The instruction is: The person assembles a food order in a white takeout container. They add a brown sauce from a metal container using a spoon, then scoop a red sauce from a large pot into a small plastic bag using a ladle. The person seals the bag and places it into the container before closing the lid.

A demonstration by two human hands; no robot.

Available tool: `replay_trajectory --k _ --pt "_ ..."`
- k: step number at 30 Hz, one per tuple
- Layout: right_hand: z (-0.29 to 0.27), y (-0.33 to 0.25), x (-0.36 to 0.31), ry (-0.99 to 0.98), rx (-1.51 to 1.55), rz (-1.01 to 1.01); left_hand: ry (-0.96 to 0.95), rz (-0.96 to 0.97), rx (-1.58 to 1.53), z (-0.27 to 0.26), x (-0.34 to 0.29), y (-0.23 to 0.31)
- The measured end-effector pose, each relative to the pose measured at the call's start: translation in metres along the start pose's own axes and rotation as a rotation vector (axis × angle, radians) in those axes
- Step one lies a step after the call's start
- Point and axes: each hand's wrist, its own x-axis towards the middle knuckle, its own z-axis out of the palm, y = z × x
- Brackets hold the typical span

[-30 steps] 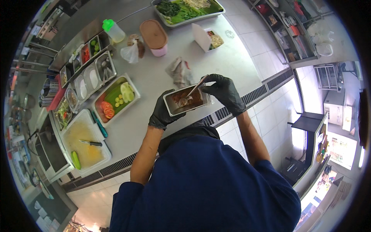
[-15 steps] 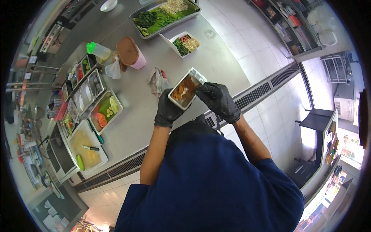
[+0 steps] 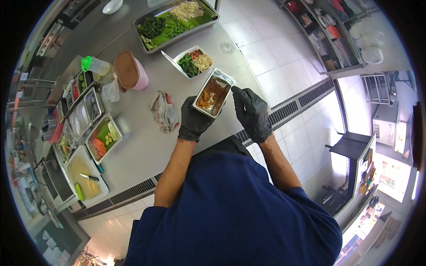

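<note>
Both hands wear black rubbery gloves: the left hand [image 3: 195,120] grips a small rectangular silver metal container [image 3: 217,106] from its left, above the near part of a grey metal table [image 3: 137,148]. Brown, crumbly food [image 3: 216,86] lies inside. At the container's right rim, the right hand [image 3: 253,113] bends its fingers inward; whether they pinch anything cannot be told. An open white box [image 3: 174,64] of greens and sprouts stands just beyond; left lies a crumpled greyish cloth [image 3: 163,113].

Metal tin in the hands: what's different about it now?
The metal tin moved away from the cloth, toward the open white box, and turned. The left hand still holds it; whether the right hand kept the spoon isn't clear. Cloth and box stayed put.
</note>
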Motion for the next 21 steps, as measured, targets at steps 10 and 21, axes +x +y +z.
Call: replay_trajectory --k 10,21 --pt "-0.021 0.096 0.04 -0.167 0.468 -0.066 0.148 0.564 1.918 0.041 0.066 -0.02" --pt "-0.04 0.104 0.067 -0.051 0.275 -0.167 0.247 0.326 0.809 0.048 0.086 -0.024"
